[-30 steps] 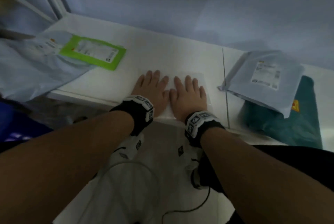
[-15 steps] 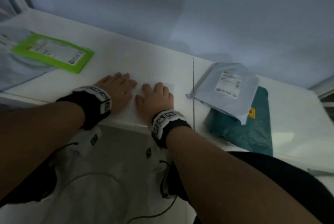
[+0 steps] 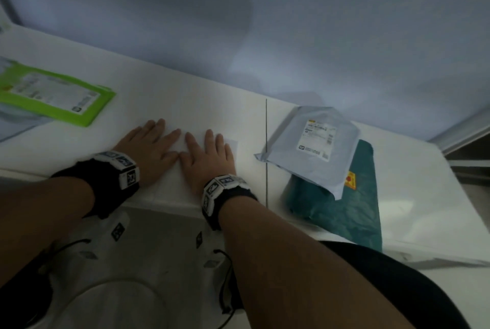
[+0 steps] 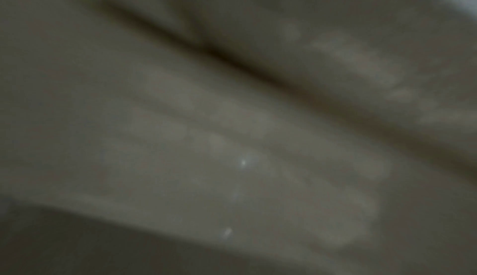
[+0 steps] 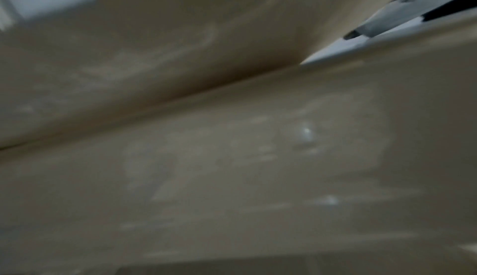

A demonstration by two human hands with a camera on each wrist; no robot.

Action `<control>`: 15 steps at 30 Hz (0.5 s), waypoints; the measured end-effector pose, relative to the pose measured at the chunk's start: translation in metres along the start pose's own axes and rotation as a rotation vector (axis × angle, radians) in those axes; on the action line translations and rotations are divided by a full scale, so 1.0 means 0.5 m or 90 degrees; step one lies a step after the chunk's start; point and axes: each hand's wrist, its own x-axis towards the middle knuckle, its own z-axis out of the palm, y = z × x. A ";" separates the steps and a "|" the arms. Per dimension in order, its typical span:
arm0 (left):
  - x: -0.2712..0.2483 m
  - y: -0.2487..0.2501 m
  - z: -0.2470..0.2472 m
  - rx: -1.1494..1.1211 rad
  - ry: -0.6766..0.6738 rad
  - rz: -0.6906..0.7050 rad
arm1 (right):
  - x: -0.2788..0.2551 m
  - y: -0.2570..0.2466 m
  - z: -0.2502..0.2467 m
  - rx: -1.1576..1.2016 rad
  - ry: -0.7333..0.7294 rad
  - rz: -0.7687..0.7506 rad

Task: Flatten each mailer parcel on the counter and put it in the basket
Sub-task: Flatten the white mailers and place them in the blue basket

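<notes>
While the flat white mailer parcel (image 3: pixel 175 169) lies at the near edge of the white tabletop (image 3: pixel 185 100), I can barely trace its pale outline. My left hand (image 3: pixel 148 148) and right hand (image 3: pixel 209 158) press on it palm down, fingers straight, each grip released. Both wrist views are dim blur. A grey mailer (image 3: pixel 313 148) overlaps a teal one (image 3: pixel 344 212) to the right; a green one (image 3: pixel 53 95) is cut off at left.

White mailer (image 3: pixel 175 169) lies flat at counter's (image 3: pixel 185 105) front edge, under both palms. Grey labelled mailer (image 3: pixel 313 148) rests tilted atop teal mailer (image 3: pixel 342 212), right. Green labelled mailer (image 3: pixel 53 95) lies flat, far left.
</notes>
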 end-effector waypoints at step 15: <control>-0.008 -0.004 -0.023 -0.018 -0.073 -0.026 | -0.025 0.033 0.008 -0.059 0.032 0.020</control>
